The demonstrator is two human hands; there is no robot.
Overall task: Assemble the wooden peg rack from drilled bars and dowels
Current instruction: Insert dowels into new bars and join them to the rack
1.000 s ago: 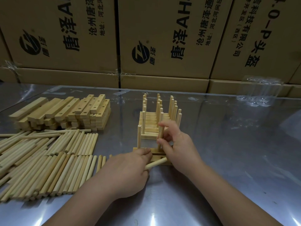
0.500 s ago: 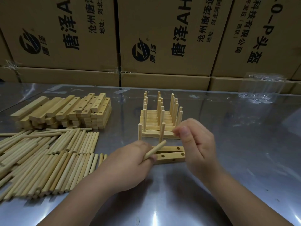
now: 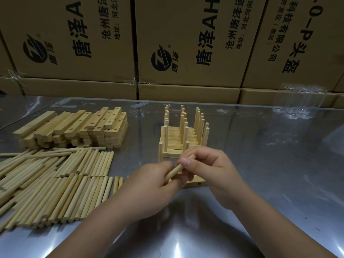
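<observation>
A short wooden dowel (image 3: 176,169) slants between both hands above the table. My left hand (image 3: 149,187) holds its lower end and my right hand (image 3: 208,168) pinches its upper end with thumb and fingers. Under the hands lies a drilled bar (image 3: 195,182), mostly hidden, with one dowel (image 3: 160,152) standing at its left end and a second upright dowel (image 3: 186,146) behind my right fingers. Just behind stands a row of finished peg racks (image 3: 178,135) with upright dowels.
Loose dowels (image 3: 55,183) lie in rows on the left of the metal table (image 3: 270,174). A stack of drilled bars (image 3: 78,129) sits behind them. Cardboard boxes (image 3: 186,43) wall off the far edge. Clear plastic packaging (image 3: 297,103) lies at the far right.
My right hand left the upright dowel in the bar, drew back, then came in to pinch the dowel that my left hand lifted from the table.
</observation>
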